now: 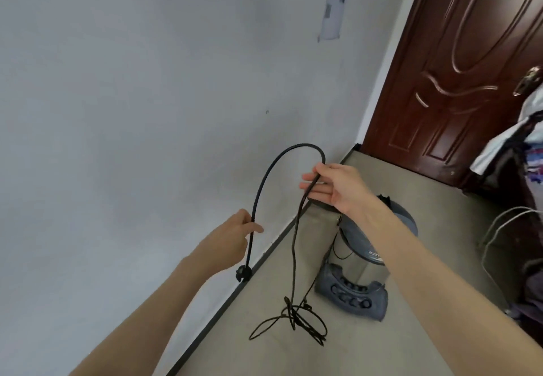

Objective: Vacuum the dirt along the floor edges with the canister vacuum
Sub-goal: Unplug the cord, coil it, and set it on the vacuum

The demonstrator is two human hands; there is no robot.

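Note:
A grey and steel canister vacuum [357, 270] stands on the floor near the wall, partly hidden by my right forearm. Its black power cord [282, 164] arches up between my hands. My left hand [235, 236] pinches the cord just above the plug [244, 273], which hangs below it. My right hand [332, 187] holds the cord higher up, fingers loosely spread around it. From there the cord drops to a tangled pile [296, 320] on the floor beside the vacuum's base.
A pale wall fills the left, with a dark skirting strip [223, 305] running along the floor edge. A brown wooden door [458, 67] is at the back right. Clothes and a wire frame [505, 228] crowd the right side.

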